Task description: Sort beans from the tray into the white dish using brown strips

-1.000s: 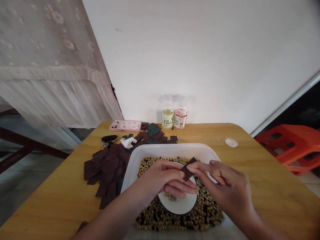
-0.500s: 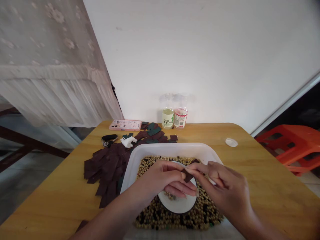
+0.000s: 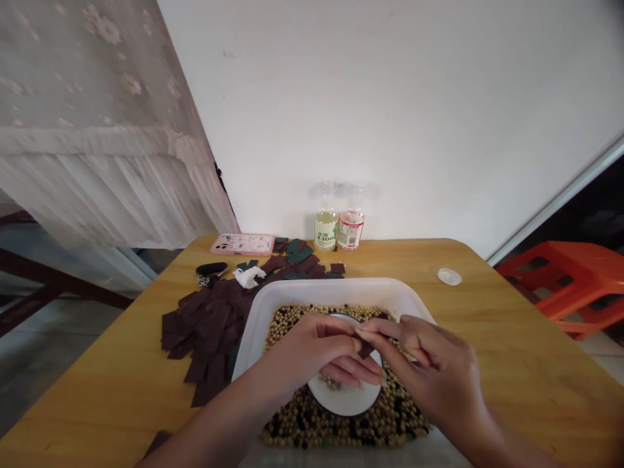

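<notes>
The right hand point(image 3: 424, 361), nearly closed, pinched a dark strip point(image 3: 365, 350) against the half-curled left hand point(image 3: 312, 348), whose hold on it could not be told. Both hung above a white bowl point(image 3: 344, 400) set among beans point(image 3: 346, 422), inside the rim of a white tray point(image 3: 331, 291), with open table point(image 3: 511, 325) beyond its right side.
</notes>
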`<state>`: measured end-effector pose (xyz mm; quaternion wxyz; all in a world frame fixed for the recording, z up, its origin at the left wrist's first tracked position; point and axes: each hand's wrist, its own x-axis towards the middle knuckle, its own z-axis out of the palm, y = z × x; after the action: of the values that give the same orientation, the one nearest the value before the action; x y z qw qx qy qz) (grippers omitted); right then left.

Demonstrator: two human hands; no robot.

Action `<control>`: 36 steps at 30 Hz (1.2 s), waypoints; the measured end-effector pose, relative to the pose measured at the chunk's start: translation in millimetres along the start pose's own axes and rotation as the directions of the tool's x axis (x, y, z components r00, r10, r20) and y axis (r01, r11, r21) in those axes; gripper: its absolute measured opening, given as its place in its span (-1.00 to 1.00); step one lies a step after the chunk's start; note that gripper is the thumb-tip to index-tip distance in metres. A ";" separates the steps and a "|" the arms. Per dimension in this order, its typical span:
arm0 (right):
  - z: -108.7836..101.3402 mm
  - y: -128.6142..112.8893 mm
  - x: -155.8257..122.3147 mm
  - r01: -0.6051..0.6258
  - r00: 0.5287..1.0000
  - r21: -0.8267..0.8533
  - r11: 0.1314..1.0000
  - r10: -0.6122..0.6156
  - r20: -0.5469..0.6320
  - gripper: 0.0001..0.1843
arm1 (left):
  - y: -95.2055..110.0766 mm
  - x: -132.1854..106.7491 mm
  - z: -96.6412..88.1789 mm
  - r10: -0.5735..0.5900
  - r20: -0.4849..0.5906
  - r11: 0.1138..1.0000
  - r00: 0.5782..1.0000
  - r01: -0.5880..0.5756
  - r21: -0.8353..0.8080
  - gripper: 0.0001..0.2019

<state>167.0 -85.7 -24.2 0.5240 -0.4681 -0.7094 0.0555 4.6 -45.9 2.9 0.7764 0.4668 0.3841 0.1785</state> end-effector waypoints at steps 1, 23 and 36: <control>-0.1 -0.2 0.2 -0.004 1.000 -0.001 1.000 0.004 -0.012 -0.53 | -0.1 -0.1 -0.1 0.001 -0.004 1.000 1.000 -0.001 0.001 -0.87; -1.4 0.7 -0.6 0.099 0.995 -0.031 0.995 -0.099 0.002 -0.54 | -3.1 2.8 -3.0 0.016 0.003 0.997 1.000 -0.016 -0.073 -0.87; -3.8 2.6 3.6 0.052 0.991 -0.060 0.997 -0.059 -0.123 -0.50 | -3.7 3.5 -4.9 0.016 -0.053 0.991 0.998 -0.023 -0.134 -0.87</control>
<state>171.5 -83.3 -21.5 0.5552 -0.4653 -0.6894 -0.0087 2.8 -42.6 -3.1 0.7941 0.4121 0.3867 0.2236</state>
